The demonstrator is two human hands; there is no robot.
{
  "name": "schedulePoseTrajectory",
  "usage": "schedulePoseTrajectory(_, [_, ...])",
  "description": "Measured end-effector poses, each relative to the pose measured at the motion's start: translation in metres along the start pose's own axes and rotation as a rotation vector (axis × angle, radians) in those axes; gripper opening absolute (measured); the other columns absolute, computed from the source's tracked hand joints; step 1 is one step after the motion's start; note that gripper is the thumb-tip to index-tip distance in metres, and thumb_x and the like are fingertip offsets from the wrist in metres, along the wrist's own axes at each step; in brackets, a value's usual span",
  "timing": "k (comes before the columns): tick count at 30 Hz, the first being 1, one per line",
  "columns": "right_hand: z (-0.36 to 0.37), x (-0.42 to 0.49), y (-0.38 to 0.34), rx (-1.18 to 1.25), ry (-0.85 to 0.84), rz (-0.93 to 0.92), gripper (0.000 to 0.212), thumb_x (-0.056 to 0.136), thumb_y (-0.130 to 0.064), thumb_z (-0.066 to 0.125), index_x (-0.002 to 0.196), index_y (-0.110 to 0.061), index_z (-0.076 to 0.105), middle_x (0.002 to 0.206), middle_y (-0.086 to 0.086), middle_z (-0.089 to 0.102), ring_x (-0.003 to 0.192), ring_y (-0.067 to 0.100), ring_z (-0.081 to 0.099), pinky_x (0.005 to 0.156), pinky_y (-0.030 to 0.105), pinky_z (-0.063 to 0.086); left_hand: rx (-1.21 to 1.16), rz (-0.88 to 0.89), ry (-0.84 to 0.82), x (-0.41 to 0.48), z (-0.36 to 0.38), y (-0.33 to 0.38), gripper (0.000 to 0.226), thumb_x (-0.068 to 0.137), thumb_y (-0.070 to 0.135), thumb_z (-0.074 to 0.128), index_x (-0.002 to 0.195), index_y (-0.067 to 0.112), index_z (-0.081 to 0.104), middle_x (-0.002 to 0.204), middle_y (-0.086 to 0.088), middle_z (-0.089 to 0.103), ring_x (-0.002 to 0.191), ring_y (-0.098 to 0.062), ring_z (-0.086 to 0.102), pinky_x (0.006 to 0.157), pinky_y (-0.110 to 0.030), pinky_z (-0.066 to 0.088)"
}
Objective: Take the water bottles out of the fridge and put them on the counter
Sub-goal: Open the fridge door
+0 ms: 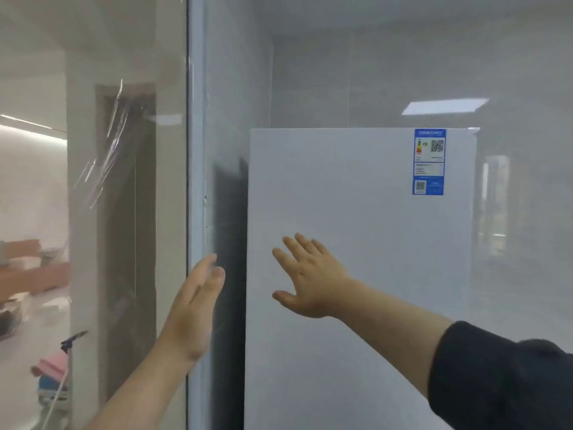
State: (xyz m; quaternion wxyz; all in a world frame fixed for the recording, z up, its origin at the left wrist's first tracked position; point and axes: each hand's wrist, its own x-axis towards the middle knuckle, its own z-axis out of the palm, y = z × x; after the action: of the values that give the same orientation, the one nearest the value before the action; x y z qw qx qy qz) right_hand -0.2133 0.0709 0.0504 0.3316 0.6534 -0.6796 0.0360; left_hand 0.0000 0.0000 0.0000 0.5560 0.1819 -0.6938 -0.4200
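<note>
A tall white fridge (359,274) stands straight ahead with its door closed and a blue energy label (429,161) at its upper right. My right hand (307,277) is open, fingers spread, in front of the door's left part. My left hand (193,308) is open too, held edge-on beside the white frame left of the fridge, near the fridge's dark left side. No water bottles and no counter are in view.
A glass partition (93,212) with a white frame (197,181) fills the left, with peeling film on it and another room blurred behind. Grey tiled wall (511,212) runs behind and to the right of the fridge.
</note>
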Motion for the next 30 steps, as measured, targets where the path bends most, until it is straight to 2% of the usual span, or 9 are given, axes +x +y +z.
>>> schedulePoseTrajectory(3, [0.029, 0.068, -0.009, -0.218, 0.005, -0.088, 0.079, 0.093, -0.064, 0.028, 0.155, -0.018, 0.014, 0.165, 0.015, 0.007, 0.15, 0.038, 0.0, 0.118, 0.057, 0.003, -0.067, -0.087, -0.09, 0.04, 0.005, -0.05, 0.076, 0.087, 0.074, 0.04, 0.151, 0.034, 0.031, 0.148, 0.02, 0.032, 0.136, 0.002, 0.027, 0.108, -0.025, 0.021])
schedulePoseTrajectory(7, [0.04, 0.139, -0.005, -0.535, 0.005, -0.237, 0.067, 0.097, -0.048, 0.034, 0.154, -0.016, 0.022, 0.165, 0.015, 0.009, 0.15, 0.037, -0.001, 0.116, 0.064, 0.0, -0.098, -0.172, -0.222, 0.092, 0.033, -0.092, 0.066, 0.1, 0.057, 0.034, 0.157, 0.027, 0.019, 0.155, 0.014, 0.028, 0.132, 0.001, 0.024, 0.103, -0.024, 0.022])
schedulePoseTrajectory(11, [0.039, 0.172, 0.0, -0.686, -0.012, -0.278, 0.063, 0.095, -0.048, 0.033, 0.148, -0.015, 0.039, 0.159, 0.012, 0.03, 0.15, 0.034, 0.006, 0.112, 0.066, -0.002, -0.207, -0.22, -0.26, 0.133, 0.05, -0.116, 0.07, 0.097, 0.063, 0.034, 0.156, 0.025, 0.026, 0.157, 0.009, 0.037, 0.142, -0.011, 0.033, 0.115, -0.036, 0.026])
schedulePoseTrajectory(14, [0.038, 0.172, 0.002, -0.666, 0.02, -0.318, 0.057, 0.093, -0.051, 0.036, 0.136, -0.017, 0.053, 0.147, 0.008, 0.047, 0.146, 0.033, 0.019, 0.113, 0.065, -0.001, -0.264, -0.149, -0.286, 0.138, 0.059, -0.12, 0.061, 0.093, 0.065, 0.039, 0.144, 0.031, 0.046, 0.136, 0.013, 0.06, 0.127, -0.004, 0.052, 0.113, -0.042, 0.036])
schedulePoseTrajectory(16, [0.04, 0.173, 0.001, -0.63, 0.018, -0.297, 0.056, 0.092, -0.051, 0.038, 0.133, -0.017, 0.056, 0.144, 0.007, 0.049, 0.145, 0.032, 0.021, 0.113, 0.065, -0.003, -0.281, -0.114, -0.245, 0.136, 0.058, -0.122, 0.052, 0.097, 0.059, 0.04, 0.135, 0.028, 0.056, 0.126, 0.008, 0.068, 0.121, -0.011, 0.059, 0.109, -0.046, 0.042])
schedulePoseTrajectory(21, [0.033, 0.166, -0.009, -0.574, 0.006, -0.271, 0.058, 0.09, -0.052, 0.043, 0.136, -0.018, 0.054, 0.148, 0.008, 0.045, 0.147, 0.031, 0.017, 0.114, 0.063, -0.01, -0.233, -0.111, -0.212, 0.122, 0.049, -0.109, 0.05, 0.095, 0.053, 0.043, 0.128, 0.018, 0.059, 0.118, 0.0, 0.071, 0.114, -0.019, 0.063, 0.104, -0.051, 0.046])
schedulePoseTrajectory(25, [0.013, 0.137, -0.012, -0.476, 0.132, -0.334, 0.061, 0.087, -0.058, 0.046, 0.133, -0.018, 0.057, 0.146, 0.007, 0.048, 0.147, 0.029, 0.019, 0.115, 0.059, -0.009, -0.169, -0.007, -0.174, 0.094, 0.04, -0.091, 0.043, 0.091, 0.056, 0.045, 0.107, 0.021, 0.064, 0.101, -0.012, 0.068, 0.094, -0.033, 0.062, 0.086, -0.054, 0.049])
schedulePoseTrajectory(27, [0.003, 0.113, -0.014, -0.375, 0.234, -0.324, 0.073, 0.084, -0.06, 0.053, 0.141, -0.015, 0.05, 0.155, 0.012, 0.038, 0.15, 0.03, 0.015, 0.118, 0.055, -0.004, -0.137, 0.04, -0.149, 0.074, 0.036, -0.079, 0.041, 0.087, 0.057, 0.046, 0.099, 0.022, 0.064, 0.094, -0.017, 0.063, 0.081, -0.033, 0.057, 0.074, -0.05, 0.048])
schedulePoseTrajectory(30, [-0.011, 0.06, -0.025, -0.057, 0.398, -0.051, 0.105, 0.074, -0.062, 0.067, 0.153, -0.007, 0.025, 0.163, 0.021, 0.015, 0.151, 0.036, 0.007, 0.12, 0.051, 0.004, -0.148, 0.044, -0.159, 0.032, 0.03, -0.052, 0.03, 0.087, 0.052, 0.051, 0.096, 0.028, 0.065, 0.092, -0.013, 0.066, 0.084, -0.035, 0.062, 0.074, -0.05, 0.053])
